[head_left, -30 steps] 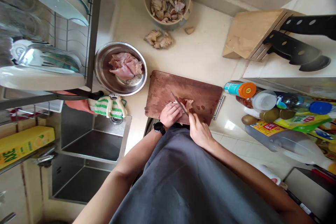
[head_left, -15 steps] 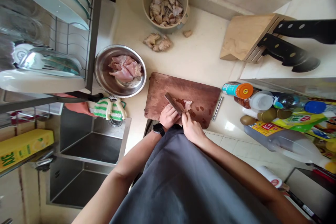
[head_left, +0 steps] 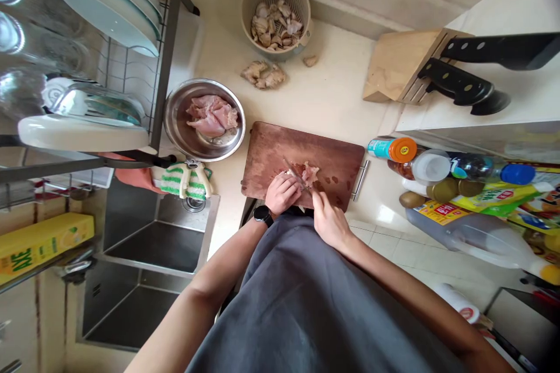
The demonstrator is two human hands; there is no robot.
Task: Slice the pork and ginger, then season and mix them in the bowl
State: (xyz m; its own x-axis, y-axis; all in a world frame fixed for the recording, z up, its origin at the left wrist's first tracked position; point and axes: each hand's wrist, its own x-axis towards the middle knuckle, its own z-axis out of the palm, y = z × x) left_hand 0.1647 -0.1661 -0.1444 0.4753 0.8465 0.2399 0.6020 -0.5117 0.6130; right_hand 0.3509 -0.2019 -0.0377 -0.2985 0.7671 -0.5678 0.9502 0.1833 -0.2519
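My right hand [head_left: 329, 219] grips a knife [head_left: 297, 176] whose narrow blade slants up and left across the wooden cutting board [head_left: 266, 148]. Beside the blade, the curled fingers of my left hand [head_left: 283, 191] press on raw chicken, which they mostly cover. Pieces of raw chicken [head_left: 310, 172] lie just right of the blade, with wet reddish spots around them. More raw chicken [head_left: 212, 115] rests in a steel bowl [head_left: 170, 122] left of the board.
Behind the board are ginger [head_left: 265, 74] and a strainer basket [head_left: 245, 9] of garlic cloves. A knife block [head_left: 394, 64] stands back right, near several bottles and an orange-capped jar [head_left: 402, 150]. At left are a dish rack [head_left: 168, 52] and a sink [head_left: 161, 245].
My right hand has moved slightly right and down with the knife, and the blade now shows a thinner edge. My left hand stays at nearly the same spot. The view has shifted a little.
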